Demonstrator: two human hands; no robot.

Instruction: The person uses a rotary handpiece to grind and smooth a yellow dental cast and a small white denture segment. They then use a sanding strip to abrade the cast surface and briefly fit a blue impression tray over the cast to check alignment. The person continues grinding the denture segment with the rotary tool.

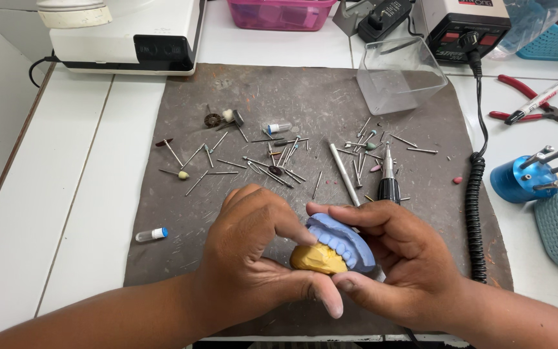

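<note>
We hold a dental cast of blue and yellow plaster, its rows of moulded teeth showing (334,249), between both hands above the near edge of the grey rubber mat (182,213). Our left hand (253,252) curls closed around the yellow half, thumb lying under it and fingers bent over the top. Our right hand (398,258) grips the blue half from the other side, forefinger laid along its upper rim and thumb pressing from below.

Just beyond the right hand a black and silver rotary handpiece (387,178) lies on the mat, pointing at the far edge. Thin metal burs and polishing points (279,158) lie scattered over the middle of the mat. A clear plastic box (400,74) sits at its far right corner. A black coiled cable (474,213) runs down the mat's right edge. On the white surface (85,194) to the left lies a small clear vial with a blue cap (151,234).
</note>
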